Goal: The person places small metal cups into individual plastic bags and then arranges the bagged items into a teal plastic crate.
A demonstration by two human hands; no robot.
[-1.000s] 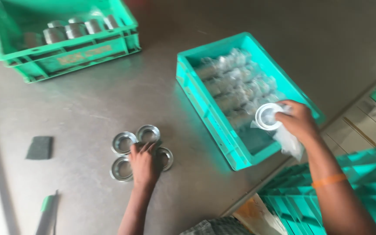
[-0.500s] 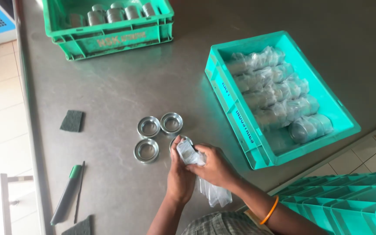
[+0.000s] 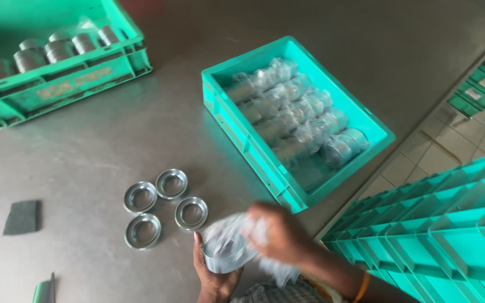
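Both hands, left hand (image 3: 215,278) and right hand (image 3: 279,235), grasp a crinkly plastic-wrapped metal stack (image 3: 227,249) just beside four shiny round rings (image 3: 164,206) on the dull steel worktop (image 3: 113,140).

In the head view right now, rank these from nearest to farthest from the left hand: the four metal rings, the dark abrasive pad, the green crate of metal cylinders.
From the left hand:
1. Four metal rings, just up and left on the table.
2. Dark abrasive pad, far left on the table.
3. Green crate of metal cylinders, top left corner.
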